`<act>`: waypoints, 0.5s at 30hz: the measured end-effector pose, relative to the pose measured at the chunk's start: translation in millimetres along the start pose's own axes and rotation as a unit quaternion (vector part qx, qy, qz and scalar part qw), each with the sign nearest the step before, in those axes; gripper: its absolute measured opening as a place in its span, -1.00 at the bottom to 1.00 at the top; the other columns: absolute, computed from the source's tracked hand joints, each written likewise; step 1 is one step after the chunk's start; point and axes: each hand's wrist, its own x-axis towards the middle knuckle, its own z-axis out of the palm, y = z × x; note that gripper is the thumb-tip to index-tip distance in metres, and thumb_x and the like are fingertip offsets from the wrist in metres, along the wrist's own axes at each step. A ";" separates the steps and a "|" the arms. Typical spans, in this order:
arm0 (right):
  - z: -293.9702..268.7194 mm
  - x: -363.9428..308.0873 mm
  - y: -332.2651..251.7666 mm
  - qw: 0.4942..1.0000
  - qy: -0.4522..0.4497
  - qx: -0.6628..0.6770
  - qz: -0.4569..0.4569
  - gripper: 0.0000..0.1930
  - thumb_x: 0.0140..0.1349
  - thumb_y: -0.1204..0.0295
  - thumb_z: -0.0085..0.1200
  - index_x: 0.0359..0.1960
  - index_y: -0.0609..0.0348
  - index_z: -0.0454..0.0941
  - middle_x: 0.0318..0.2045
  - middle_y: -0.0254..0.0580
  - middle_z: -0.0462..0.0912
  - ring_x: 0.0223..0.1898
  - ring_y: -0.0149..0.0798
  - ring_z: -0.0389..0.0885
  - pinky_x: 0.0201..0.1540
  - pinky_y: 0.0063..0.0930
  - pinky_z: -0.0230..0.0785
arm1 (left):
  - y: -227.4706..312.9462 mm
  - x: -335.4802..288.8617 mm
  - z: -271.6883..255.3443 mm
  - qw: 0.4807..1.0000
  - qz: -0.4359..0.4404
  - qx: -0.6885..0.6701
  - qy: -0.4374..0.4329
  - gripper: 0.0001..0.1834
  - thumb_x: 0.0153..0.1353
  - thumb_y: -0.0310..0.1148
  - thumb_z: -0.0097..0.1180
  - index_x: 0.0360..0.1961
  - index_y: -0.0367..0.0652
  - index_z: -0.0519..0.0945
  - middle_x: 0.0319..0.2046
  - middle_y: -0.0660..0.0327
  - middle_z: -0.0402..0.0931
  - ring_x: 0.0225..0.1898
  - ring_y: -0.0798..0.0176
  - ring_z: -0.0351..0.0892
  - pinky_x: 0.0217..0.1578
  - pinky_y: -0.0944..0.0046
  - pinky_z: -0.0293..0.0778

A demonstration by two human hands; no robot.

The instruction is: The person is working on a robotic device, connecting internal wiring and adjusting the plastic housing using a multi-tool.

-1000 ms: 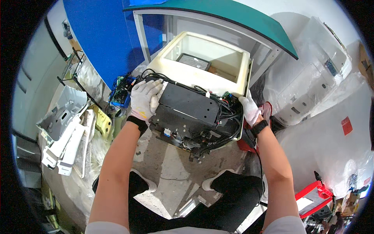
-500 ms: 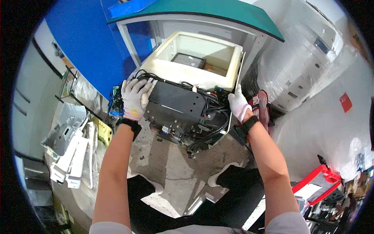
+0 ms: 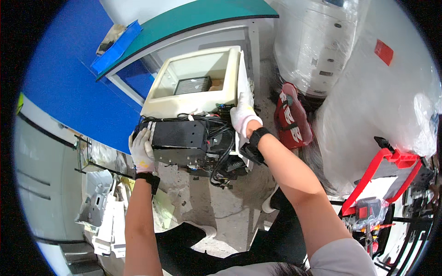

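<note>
Before me a partly opened machine stands low down by the workbench, with a cream housing [image 3: 179, 103] at its far side and a black metal box [image 3: 179, 134] at its near side. Loose black cables [image 3: 224, 158] hang around the box's right end. My gloved left hand [image 3: 142, 151] is closed over the box's left end, fingers on its top edge. At the machine's other side my gloved right hand [image 3: 244, 116] grips along the white side panel [image 3: 242, 76]. The undersides of both grips are hidden. Inside the housing's open top lies a dark ribbed part [image 3: 193, 85].
A green-topped workbench [image 3: 198, 18] stands behind the machine, carrying a blue bin [image 3: 120, 46]. Right of it are a red bag [image 3: 293, 119] and large plastic-wrapped units [image 3: 317, 46]. White plastic parts [image 3: 108, 216] lie at left. A red-edged tool bag [image 3: 368, 179] stands at lower right.
The whole view has turned, so the machine and bench sit further left in the picture. My left hand has shifted slightly nearer along the box's left end. My right hand stays at the side panel.
</note>
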 end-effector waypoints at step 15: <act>-64.6 -50.3 -57.3 0.988 -0.121 0.037 0.089 -0.29 0.10 0.59 -0.16 0.33 0.36 -0.10 0.29 0.30 0.06 0.31 0.17 0.06 0.35 -0.27 -0.07 | 2.6 -12.8 -5.7 0.993 -0.107 -0.013 -0.046 -0.65 0.36 -0.32 -0.27 0.00 -0.10 0.53 0.06 0.14 0.49 0.15 0.12 0.41 0.32 -0.03 -0.11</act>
